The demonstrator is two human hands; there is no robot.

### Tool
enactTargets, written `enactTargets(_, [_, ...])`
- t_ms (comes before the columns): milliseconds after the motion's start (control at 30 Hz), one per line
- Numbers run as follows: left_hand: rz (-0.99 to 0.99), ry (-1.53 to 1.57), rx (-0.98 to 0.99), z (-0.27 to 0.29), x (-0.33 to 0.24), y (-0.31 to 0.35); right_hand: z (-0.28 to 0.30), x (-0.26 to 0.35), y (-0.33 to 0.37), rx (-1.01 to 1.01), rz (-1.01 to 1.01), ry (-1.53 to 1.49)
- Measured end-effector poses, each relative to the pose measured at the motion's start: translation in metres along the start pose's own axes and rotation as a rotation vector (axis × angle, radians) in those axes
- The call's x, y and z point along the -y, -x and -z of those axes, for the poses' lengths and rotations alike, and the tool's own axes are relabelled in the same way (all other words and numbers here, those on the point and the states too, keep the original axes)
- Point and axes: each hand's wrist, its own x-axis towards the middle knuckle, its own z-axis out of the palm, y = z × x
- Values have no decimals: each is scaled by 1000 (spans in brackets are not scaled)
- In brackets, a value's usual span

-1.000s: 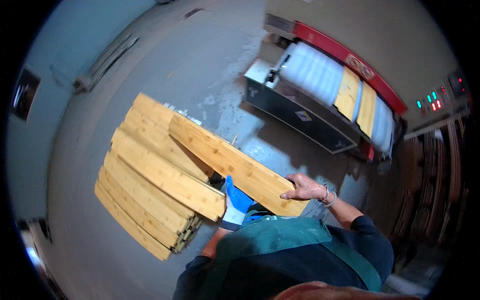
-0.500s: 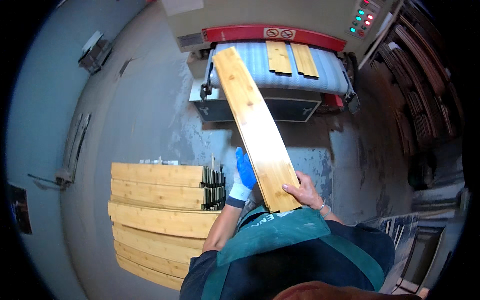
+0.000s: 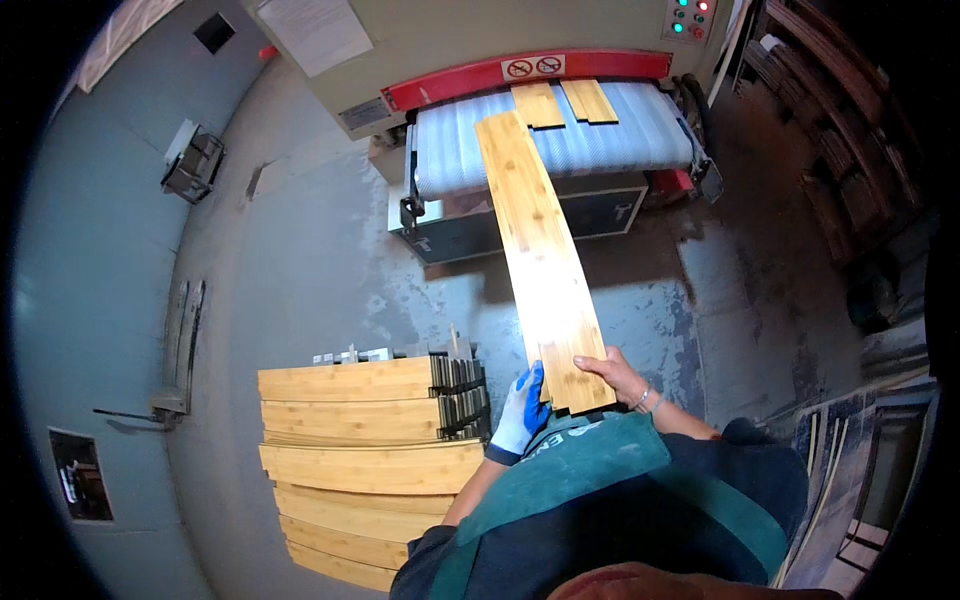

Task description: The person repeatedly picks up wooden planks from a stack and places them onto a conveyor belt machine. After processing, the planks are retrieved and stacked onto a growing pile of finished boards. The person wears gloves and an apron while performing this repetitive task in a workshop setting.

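Note:
A long wooden floorboard (image 3: 535, 230) stretches away from my waist, its far end over the near part of the belt. My left hand (image 3: 520, 412), in a white and blue glove, is closed on the board's left edge near my end. My bare right hand (image 3: 622, 378) grips the right edge there, thumb on top and fingers hidden beneath. A stepped edge shows at the near end; whether a second board lies underneath, I cannot tell. Two similar boards, a left one (image 3: 537, 105) and a right one (image 3: 588, 101), lie partly under the machine's red bar.
The machine's pale belt (image 3: 450, 150) is ahead, below a red bar (image 3: 440, 88) and lit buttons (image 3: 690, 15). Stacked floorboards (image 3: 350, 420) stand at my left. A pallet jack (image 3: 180, 360) is by the left wall; dark stacked sheets (image 3: 830, 110) are far right.
My left hand has come in from beside the board and closed on its edge. The held board's far end has swung right, and the two boards have moved farther under the red bar.

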Motion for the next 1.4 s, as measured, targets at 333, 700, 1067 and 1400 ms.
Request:
enactTargets(333, [88,-140,-164,24,20,-9,52,56,-13,-11,168,113])
enactTargets(700, [94,-84,-148,30,10,-14,72,17,24,-106,167,-98])
enactTargets(1067, [305,49,36,59,39,-40,67,24,-49,-41,184,-251])
enactTargets(1400, [678,361,-73,60,73,-85,57,56,-98,-18,194,-305])
